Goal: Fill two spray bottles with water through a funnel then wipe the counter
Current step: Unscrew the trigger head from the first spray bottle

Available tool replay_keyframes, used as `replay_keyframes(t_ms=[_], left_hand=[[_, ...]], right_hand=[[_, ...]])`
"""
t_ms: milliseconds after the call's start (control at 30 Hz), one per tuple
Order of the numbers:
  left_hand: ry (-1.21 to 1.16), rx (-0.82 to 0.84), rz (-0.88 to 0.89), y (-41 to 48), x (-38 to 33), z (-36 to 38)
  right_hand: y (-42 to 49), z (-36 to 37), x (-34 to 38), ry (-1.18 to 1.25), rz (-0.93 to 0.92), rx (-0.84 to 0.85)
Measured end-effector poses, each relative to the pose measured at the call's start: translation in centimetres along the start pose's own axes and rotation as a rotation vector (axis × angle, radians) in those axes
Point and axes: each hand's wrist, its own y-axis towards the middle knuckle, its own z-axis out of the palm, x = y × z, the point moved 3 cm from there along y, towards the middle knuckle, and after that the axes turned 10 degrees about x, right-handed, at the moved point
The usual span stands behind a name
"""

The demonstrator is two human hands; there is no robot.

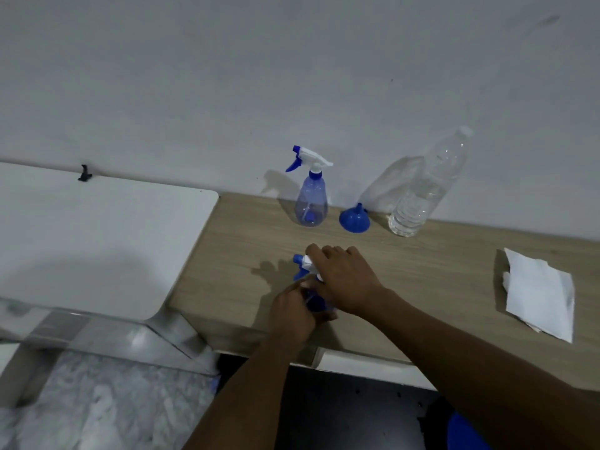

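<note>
A spray bottle [310, 287] stands at the lower middle of the frame on the worktop [438, 271]. The left hand [292, 315] wraps its body; the right hand [344, 279] closes over its white sprayer head. Behind stand a second spray bottle [311, 196], a funnel [354, 219] and a water bottle [425, 186]; a paper towel [540, 293] lies at right.

Bare counter [438, 271] between water bottle [422, 196] and paper towel [539, 293].

The near spray bottle [313, 287] is mostly hidden under the left hand [292, 315] and right hand [344, 280]; only its nozzle and a strip of blue body show. Whether its cap is screwed on cannot be told. Both forearms run off the bottom edge.
</note>
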Motion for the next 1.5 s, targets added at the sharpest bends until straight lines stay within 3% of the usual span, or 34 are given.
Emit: replay_keyframes(t_ms=[200, 333, 467, 633, 733, 900, 1000, 1400, 1500], left_hand=[[0.081, -0.041, 0.056, -0.1, -0.2, 0.1], [0.103, -0.071, 0.042, -0.1, -0.4, 0.2], [0.109, -0.062, 0.078, 0.0, -0.2, 0.4], [0.106, -0.073, 0.072, 0.1, -0.1, 0.4], [0.109, -0.045, 0.099, 0.1, -0.1, 0.6], [0.1, -0.084, 0.097, 0.1, 0.1, 0.4], [0.091, -0.064, 0.101, 0.1, 0.1, 0.4], [0.075, -0.045, 0.112, -0.2, -0.2, 0.1], [0.08, -0.052, 0.101, -0.3, -0.5, -0.3]], right_hand=[[-0.1, -0.1, -1.3, 0.28, -0.092, 0.199], [0.0, 0.2, -1.1, 0.005, -0.058, 0.057], [-0.2, 0.3, -1.7, 0.265, -0.112, 0.167], [-0.4, 0.3, -1.5, 0.004, -0.087, 0.02], [-0.7, 0.4, -2.0, 0.226, -0.134, 0.102], [-0.6, 0.1, -1.9, 0.076, -0.09, 0.015], [-0.8, 0.3, -2.2, 0.209, -0.14, 0.066], [-0.2, 0.4, -2.1, 0.245, -0.107, 0.147], [-0.1, 0.1, -2.6, 0.444, -0.122, 0.193]])
